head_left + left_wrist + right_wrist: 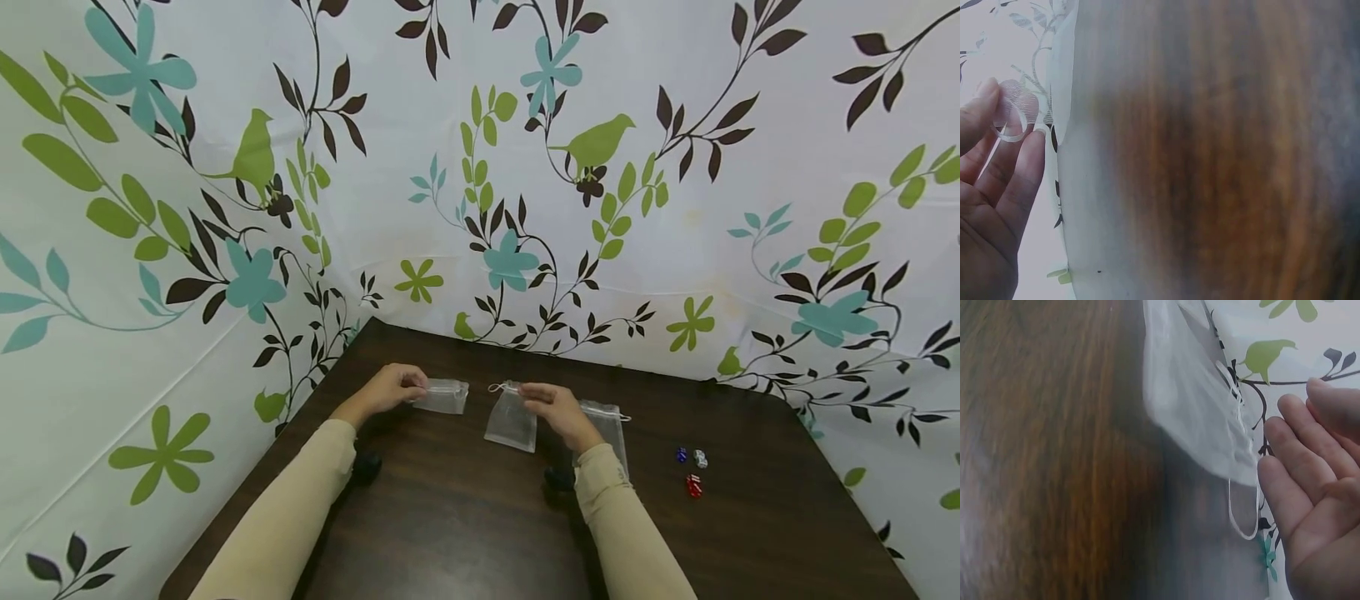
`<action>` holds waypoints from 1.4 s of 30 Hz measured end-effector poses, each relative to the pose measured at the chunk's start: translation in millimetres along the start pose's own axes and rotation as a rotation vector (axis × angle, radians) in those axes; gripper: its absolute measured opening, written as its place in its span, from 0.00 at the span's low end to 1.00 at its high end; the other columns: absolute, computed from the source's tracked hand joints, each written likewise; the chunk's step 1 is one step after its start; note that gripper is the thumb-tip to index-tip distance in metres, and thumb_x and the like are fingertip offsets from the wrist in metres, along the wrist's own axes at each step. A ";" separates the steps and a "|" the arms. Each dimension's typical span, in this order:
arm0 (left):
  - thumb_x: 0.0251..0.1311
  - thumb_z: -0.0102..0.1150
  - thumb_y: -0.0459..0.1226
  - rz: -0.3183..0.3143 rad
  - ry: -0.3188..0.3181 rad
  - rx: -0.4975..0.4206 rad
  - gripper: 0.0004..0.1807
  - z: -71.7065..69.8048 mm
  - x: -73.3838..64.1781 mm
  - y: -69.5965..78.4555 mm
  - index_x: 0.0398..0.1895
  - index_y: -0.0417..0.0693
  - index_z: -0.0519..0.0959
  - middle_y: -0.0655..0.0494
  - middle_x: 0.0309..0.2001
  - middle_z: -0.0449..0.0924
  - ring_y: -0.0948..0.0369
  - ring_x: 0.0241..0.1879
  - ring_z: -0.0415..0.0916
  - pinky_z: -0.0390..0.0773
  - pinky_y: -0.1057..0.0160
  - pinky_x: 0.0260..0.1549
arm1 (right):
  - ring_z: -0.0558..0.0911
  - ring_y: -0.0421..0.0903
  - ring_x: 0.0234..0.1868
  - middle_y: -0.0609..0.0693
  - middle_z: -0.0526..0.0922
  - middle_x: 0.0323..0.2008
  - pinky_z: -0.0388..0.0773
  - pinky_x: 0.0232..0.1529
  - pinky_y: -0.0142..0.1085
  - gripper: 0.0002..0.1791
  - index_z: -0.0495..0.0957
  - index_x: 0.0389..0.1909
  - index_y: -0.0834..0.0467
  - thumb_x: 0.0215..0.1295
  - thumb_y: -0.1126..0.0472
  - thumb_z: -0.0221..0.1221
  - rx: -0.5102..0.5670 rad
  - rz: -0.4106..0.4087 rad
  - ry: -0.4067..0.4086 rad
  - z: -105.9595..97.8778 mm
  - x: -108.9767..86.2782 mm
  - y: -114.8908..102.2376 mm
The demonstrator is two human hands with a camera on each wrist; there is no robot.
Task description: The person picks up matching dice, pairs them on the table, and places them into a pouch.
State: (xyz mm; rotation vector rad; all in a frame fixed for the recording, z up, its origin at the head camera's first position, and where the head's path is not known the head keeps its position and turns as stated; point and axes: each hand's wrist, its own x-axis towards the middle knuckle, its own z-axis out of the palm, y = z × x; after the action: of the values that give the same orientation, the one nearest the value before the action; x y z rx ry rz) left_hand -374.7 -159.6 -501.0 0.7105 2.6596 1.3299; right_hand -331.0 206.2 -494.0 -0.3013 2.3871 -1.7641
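Note:
My left hand [390, 388] pinches the edge of a sheer white drawstring pouch [444, 400] between thumb and fingers. In the left wrist view a cord loop [1015, 132] hangs at the fingertips. A second sheer pouch [512, 423] lies flat at the middle of the table, its cord at the top. My right hand [558, 410] is at that pouch's upper right corner, fingers loosely extended. The right wrist view shows these fingers [1300, 447] beside a sheer pouch [1194, 406] and its cord. A third pouch [613, 429] lies to the right, partly hidden by the right hand and wrist.
On the right of the dark wooden table [465, 517] lie small shiny pieces: blue [681, 455], clear [701, 458] and red [693, 486]. A patterned cloth [420, 200] hangs behind the table and along its left side.

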 end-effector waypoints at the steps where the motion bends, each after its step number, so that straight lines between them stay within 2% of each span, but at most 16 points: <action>1: 0.63 0.68 0.31 0.007 -0.001 0.001 0.02 -0.5 -0.3 0.4 0.37 0.45 0.84 0.55 0.36 0.86 0.61 0.34 0.80 0.81 0.60 0.35 | 0.75 0.59 0.66 0.63 0.78 0.63 0.68 0.67 0.52 0.22 0.73 0.65 0.68 0.73 0.71 0.58 0.005 0.000 -0.008 -1.3 -0.5 1.0; 4: 0.62 0.68 0.31 -0.001 -0.005 0.002 0.02 -1.4 -1.1 2.3 0.37 0.46 0.85 0.56 0.36 0.86 0.61 0.34 0.80 0.81 0.61 0.35 | 0.74 0.59 0.67 0.64 0.77 0.64 0.68 0.67 0.50 0.23 0.72 0.67 0.69 0.73 0.70 0.57 0.014 0.001 -0.026 -5.6 -2.0 5.3; 13: 0.63 0.68 0.31 0.013 -0.001 0.004 0.03 -2.1 -0.8 -1.3 0.37 0.46 0.85 0.56 0.36 0.86 0.61 0.34 0.79 0.81 0.61 0.35 | 0.69 0.63 0.70 0.68 0.72 0.67 0.68 0.67 0.50 0.26 0.65 0.70 0.72 0.74 0.73 0.54 0.025 -0.065 -0.114 -16.9 -6.0 9.5; 21: 0.63 0.68 0.30 0.005 0.001 -0.012 0.03 -2.8 -2.2 -4.0 0.37 0.46 0.84 0.56 0.35 0.85 0.61 0.34 0.80 0.81 0.60 0.35 | 0.67 0.64 0.71 0.67 0.70 0.68 0.62 0.70 0.56 0.26 0.63 0.71 0.72 0.76 0.72 0.52 -0.010 -0.103 -0.175 -23.7 -10.4 10.6; 26: 0.62 0.68 0.30 0.012 0.000 -0.008 0.03 -2.9 -3.9 -2.7 0.36 0.46 0.84 0.57 0.34 0.85 0.61 0.33 0.79 0.81 0.60 0.35 | 0.66 0.65 0.72 0.69 0.68 0.69 0.59 0.70 0.58 0.25 0.62 0.71 0.73 0.76 0.73 0.50 0.003 -0.116 -0.194 -29.3 -14.4 11.5; 34: 0.63 0.68 0.31 0.019 0.003 0.011 0.03 -3.5 -4.3 -1.6 0.37 0.46 0.85 0.58 0.34 0.85 0.61 0.33 0.79 0.80 0.60 0.34 | 0.66 0.62 0.72 0.65 0.68 0.71 0.60 0.70 0.57 0.25 0.63 0.73 0.70 0.78 0.71 0.49 -0.017 -0.077 -0.198 -38.1 -20.7 14.4; 42: 0.63 0.68 0.31 0.014 0.002 0.017 0.02 -4.1 -5.9 -1.0 0.37 0.46 0.84 0.57 0.35 0.85 0.61 0.33 0.79 0.80 0.60 0.35 | 0.63 0.66 0.73 0.70 0.65 0.70 0.59 0.70 0.59 0.26 0.60 0.72 0.73 0.77 0.73 0.48 0.004 -0.103 -0.208 -46.4 -26.4 19.4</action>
State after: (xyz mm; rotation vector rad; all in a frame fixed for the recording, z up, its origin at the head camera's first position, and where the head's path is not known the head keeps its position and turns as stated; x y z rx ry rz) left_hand -371.0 -165.7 -500.0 0.7318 2.6760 1.3131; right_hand -318.1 261.3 -498.9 -0.5868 2.2578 -1.6862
